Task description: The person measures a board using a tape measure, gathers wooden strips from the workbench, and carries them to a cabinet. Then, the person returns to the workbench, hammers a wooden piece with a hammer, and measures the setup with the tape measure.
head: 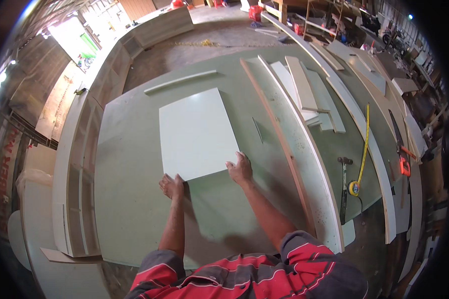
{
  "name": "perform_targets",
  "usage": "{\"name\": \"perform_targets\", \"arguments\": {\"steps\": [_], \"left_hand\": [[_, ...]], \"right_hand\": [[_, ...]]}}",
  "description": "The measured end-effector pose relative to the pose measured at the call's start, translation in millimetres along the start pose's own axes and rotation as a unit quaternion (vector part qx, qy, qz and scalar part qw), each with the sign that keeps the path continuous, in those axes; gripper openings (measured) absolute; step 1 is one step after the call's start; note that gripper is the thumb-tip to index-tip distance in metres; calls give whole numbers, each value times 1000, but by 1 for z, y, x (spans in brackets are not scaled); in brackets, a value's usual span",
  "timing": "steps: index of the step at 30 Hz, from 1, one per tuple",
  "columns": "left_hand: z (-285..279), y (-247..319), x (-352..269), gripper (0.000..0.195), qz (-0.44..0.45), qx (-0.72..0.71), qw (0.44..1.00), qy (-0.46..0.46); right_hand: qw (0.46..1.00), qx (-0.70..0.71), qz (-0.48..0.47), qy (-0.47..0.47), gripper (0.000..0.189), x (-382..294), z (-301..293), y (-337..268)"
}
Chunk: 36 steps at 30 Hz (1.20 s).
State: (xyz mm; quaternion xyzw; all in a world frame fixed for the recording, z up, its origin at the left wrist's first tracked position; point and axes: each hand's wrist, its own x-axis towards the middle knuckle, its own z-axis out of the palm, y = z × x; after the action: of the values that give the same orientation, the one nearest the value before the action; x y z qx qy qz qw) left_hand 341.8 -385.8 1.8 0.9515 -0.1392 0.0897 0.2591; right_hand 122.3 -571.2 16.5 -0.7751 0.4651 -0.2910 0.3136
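A white rectangular panel lies before me above a large pale green work surface. My left hand grips its near left corner, thumb on the top face and fingers at the edge. At the near right corner, my right hand holds it the same way. Whether the panel rests flat or is slightly raised I cannot tell. Beyond its far edge lies a narrow white strip. A thin dark pencil-like rod lies to the right of the panel.
A long white board with a brown wooden edge runs along my right. Past it lie stacked offcuts, a hammer, a yellow tape measure with its blade out, and a handsaw. An open-fronted cabinet carcass borders the left side.
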Motion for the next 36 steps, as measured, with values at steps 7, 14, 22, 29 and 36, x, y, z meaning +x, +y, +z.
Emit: {"name": "perform_targets", "arguments": {"steps": [7, 14, 22, 29, 36], "left_hand": [[-46, -25, 8, 78, -138, -59, 984, -95], [-120, -111, -67, 80, -74, 36, 983, -164], [-202, -177, -159, 69, -74, -68, 915, -392], [-191, -176, -209, 75, 74, -30, 859, -506], [-193, -104, -249, 70, 147, -39, 820, -552]], "right_hand": [[956, 140, 246, -75, 69, -2, -28, -30], [889, 294, 324, -133, 79, -105, -59, 9], [909, 201, 353, -91, 51, -283, -133, 34], [931, 64, 359, -9, 30, -352, -177, 38], [924, 82, 335, 163, 40, -388, -223, 95]]}}
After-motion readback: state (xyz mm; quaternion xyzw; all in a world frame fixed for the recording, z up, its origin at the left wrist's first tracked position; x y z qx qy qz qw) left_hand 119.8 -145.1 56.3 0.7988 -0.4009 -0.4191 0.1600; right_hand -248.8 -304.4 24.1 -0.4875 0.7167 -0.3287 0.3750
